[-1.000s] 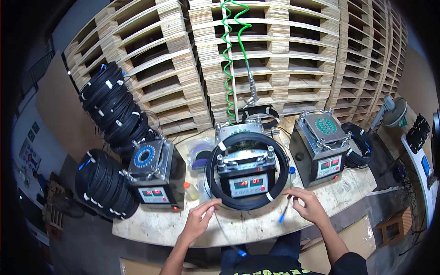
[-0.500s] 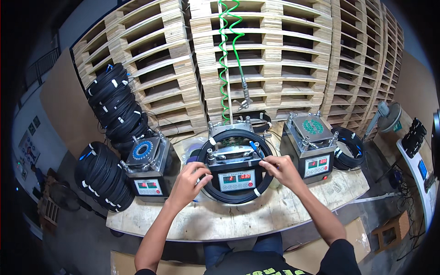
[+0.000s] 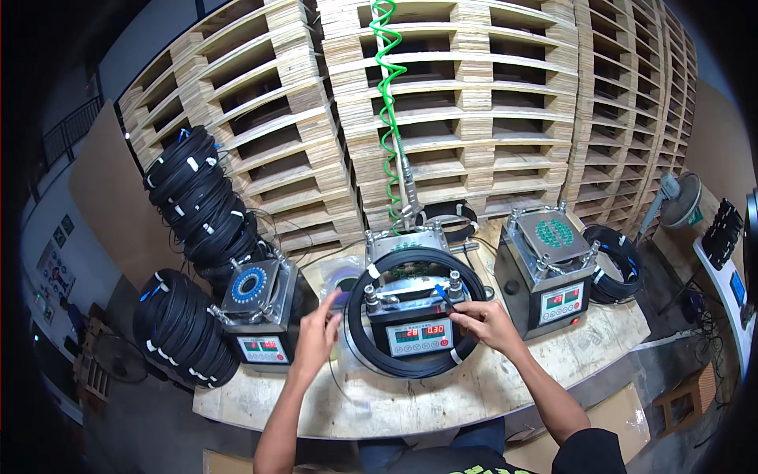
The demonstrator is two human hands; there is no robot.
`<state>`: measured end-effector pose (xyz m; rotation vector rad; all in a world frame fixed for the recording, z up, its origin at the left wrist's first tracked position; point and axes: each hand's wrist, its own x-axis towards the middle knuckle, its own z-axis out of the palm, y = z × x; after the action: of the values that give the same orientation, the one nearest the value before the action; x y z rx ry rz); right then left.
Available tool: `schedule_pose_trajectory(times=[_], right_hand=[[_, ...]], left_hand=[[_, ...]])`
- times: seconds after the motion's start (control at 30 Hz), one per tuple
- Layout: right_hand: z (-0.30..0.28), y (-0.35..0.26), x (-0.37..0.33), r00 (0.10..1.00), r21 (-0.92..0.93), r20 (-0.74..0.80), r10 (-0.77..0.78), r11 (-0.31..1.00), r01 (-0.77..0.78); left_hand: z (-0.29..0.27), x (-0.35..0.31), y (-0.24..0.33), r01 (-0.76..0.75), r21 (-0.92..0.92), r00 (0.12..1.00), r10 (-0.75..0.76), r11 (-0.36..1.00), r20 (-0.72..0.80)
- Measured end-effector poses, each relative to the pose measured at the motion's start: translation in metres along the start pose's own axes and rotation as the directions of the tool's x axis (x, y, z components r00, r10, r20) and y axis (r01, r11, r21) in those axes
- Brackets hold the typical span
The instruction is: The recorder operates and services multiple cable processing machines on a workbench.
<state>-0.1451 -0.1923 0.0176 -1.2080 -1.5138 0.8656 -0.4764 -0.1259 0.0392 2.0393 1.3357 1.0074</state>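
A ring-shaped coil of black cable (image 3: 412, 368) with white ties leans upright around the front of the middle polishing-type machine (image 3: 417, 338). My right hand (image 3: 485, 322) pinches a cable end with a blue-capped connector (image 3: 442, 294) at the coil's right side. Just off the coil's left rim is my left hand (image 3: 317, 338), fingers raised and smeared by motion; whether it holds anything is unclear. Below it a thin loose strand of black cable (image 3: 338, 387) hangs. A purple roll (image 3: 341, 299) lies behind its fingertips.
Similar machines stand at left (image 3: 257, 320) and right (image 3: 553, 268). Stacked cable coils (image 3: 197, 197) rise at the far left, and another coil (image 3: 616, 265) sits right. A green coiled air hose (image 3: 387, 87) with a metal nozzle (image 3: 409, 201) hangs before wooden pallets (image 3: 442, 103).
My left hand has come away from the coil's left rim, to the left and down. My right hand still holds the blue-capped end. The hose nozzle has swung left, and the middle display has changed.
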Motion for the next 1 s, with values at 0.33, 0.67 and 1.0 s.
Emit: schedule_pose_trajectory(times=[0.33, 0.67, 1.0], right_hand=[[0.036, 0.013, 0.029, 0.951, 0.123, -0.023, -0.308, 0.943, 0.309], [0.031, -0.012, 0.025, 0.99, 0.661, -0.138, -0.021, 0.743, 0.107], [0.002, -0.054, 0.02, 0.957, 0.567, -0.28, 0.073, 0.817, 0.104]], left_hand=[[0.043, 0.0, 0.024, 0.135, -0.669, 0.945, 0.109, 0.731, 0.309], [0.074, 0.001, 0.017, -0.248, -0.298, 0.96, 0.192, 0.922, -0.203], [0.084, 0.01, 0.035, -0.504, 0.19, 0.846, 0.526, 0.843, -0.086]])
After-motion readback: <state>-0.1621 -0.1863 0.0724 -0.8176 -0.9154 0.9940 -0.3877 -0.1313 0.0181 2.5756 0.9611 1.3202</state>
